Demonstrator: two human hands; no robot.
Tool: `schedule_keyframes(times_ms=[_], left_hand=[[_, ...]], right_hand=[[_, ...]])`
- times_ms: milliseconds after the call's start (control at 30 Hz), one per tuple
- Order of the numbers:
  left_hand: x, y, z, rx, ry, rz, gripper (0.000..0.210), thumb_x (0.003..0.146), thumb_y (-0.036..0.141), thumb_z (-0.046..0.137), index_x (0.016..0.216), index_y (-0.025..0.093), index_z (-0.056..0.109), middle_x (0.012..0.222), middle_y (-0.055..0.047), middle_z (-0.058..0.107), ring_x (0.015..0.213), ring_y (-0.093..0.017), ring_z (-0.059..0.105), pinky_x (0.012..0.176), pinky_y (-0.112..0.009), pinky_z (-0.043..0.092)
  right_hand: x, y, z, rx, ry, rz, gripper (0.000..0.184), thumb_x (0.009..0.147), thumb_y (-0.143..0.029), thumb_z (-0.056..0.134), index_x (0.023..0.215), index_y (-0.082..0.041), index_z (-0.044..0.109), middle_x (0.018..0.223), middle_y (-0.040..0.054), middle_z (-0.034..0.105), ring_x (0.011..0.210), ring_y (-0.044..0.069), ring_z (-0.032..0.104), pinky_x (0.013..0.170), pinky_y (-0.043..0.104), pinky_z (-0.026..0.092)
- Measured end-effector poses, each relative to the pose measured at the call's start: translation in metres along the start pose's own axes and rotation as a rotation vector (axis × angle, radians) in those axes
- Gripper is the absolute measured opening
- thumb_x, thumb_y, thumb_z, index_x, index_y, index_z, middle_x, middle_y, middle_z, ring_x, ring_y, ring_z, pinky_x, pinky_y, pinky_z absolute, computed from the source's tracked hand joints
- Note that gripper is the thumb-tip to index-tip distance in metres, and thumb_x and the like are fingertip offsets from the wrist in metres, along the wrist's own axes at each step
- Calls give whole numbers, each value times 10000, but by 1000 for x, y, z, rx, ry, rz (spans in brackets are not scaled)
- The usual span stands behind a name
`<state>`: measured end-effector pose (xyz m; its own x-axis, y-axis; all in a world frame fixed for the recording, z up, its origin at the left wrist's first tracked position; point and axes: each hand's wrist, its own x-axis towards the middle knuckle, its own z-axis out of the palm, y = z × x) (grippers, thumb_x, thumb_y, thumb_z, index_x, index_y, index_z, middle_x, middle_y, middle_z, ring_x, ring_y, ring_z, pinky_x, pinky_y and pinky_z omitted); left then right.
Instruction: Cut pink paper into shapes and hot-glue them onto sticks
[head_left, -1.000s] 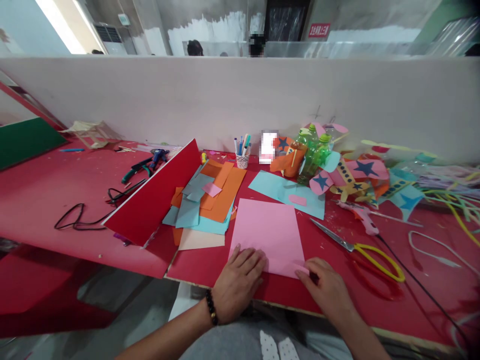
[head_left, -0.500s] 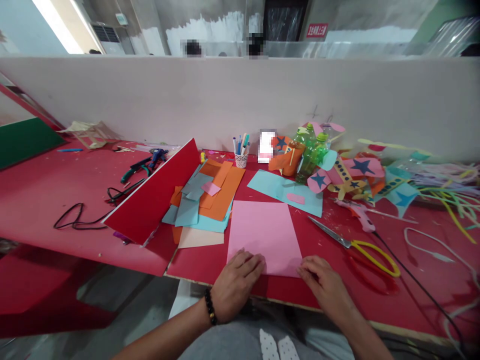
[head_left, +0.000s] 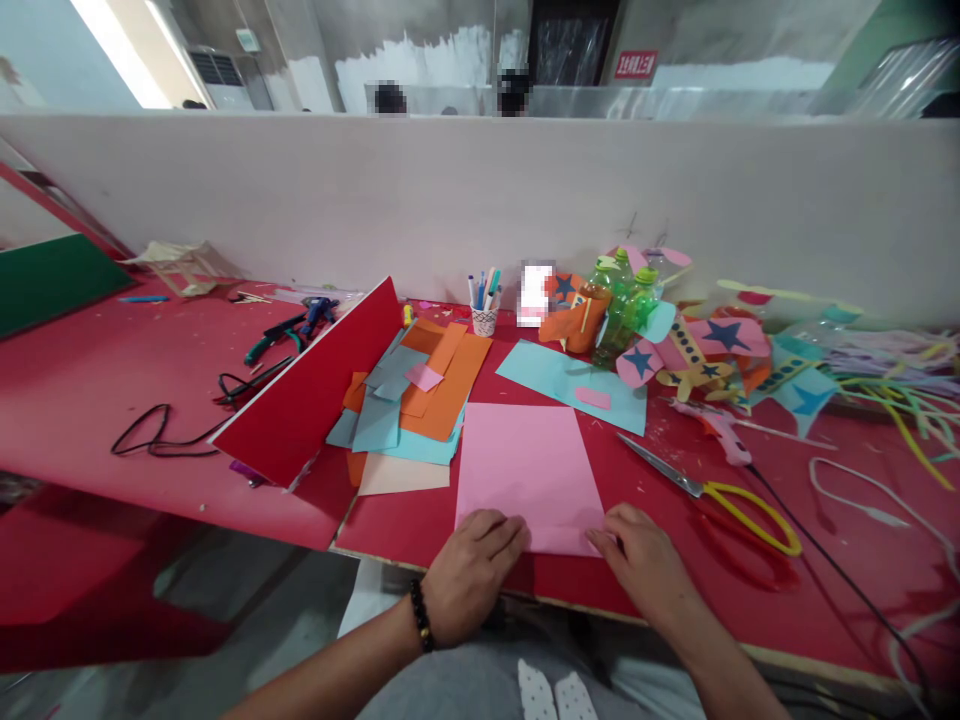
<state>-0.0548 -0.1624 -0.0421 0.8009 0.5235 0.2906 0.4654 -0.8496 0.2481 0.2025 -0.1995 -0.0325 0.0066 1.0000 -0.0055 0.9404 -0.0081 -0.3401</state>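
A sheet of pink paper [head_left: 525, 460] lies on the red tabletop directly before me, with a faint crease across its near end. My left hand [head_left: 472, 570], with a dark bead bracelet at the wrist, is closed over its near left corner; the fingers are together and bent, the thumb hidden. At the near right corner, my right hand [head_left: 641, 550] pinches the edge between thumb and fingers. Large scissors [head_left: 705, 488] with yellow and red handles rest to the right of that hand.
Cut orange and blue paper [head_left: 450, 385] is piled left of the sheet, beside a slanted red board [head_left: 307, 390]. Behind are blue paper [head_left: 555, 365], a pen cup [head_left: 484, 318] and green bottles [head_left: 622, 310]. Right lie paper-decorated crafts [head_left: 720, 340] and a corded pink glue gun [head_left: 716, 430].
My left fingers have drawn back slightly toward me and bent more. My right thumb and fingers have shifted a little left along the near edge. The sheet stays almost in place.
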Motion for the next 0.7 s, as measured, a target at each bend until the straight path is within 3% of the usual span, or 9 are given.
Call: schedule_keyframes(times_ms=[400,500,600,700], left_hand=[[-1,2,-3,53,33,29,368,917,183,386,1268,133,483,1240,-92,568,1107,-197,468,977,-374,428],[0,3,-5,71,22,27,368,917,182,383,1269,137,481,1234,-100,568,1107,-195,470,987,-379,418],[3,2,-6,74,-10,29,374,910,187,402,1273,131,472,1256,-93,551,1115,-202,459,1006,-377,393],[10,0,-5,86,-27,26,365,909,200,410,1261,131,477,1258,-84,548,1115,-203,456,1035,-383,355]], right_hand=[[2,-2,-7,33,-51,-2,286,886,-340,455,671,-186,565,770,54,570,752,193,548,699,311,433],[-3,2,-4,59,27,-44,217,867,-356,492,898,-177,611,900,82,603,855,217,568,744,336,462],[-12,1,0,8,176,-148,396,850,-353,528,1217,-206,531,1139,122,567,1033,252,538,828,385,464],[-19,-4,6,-122,296,-260,424,851,-323,530,1268,-248,521,1278,119,517,1141,288,487,908,451,422]])
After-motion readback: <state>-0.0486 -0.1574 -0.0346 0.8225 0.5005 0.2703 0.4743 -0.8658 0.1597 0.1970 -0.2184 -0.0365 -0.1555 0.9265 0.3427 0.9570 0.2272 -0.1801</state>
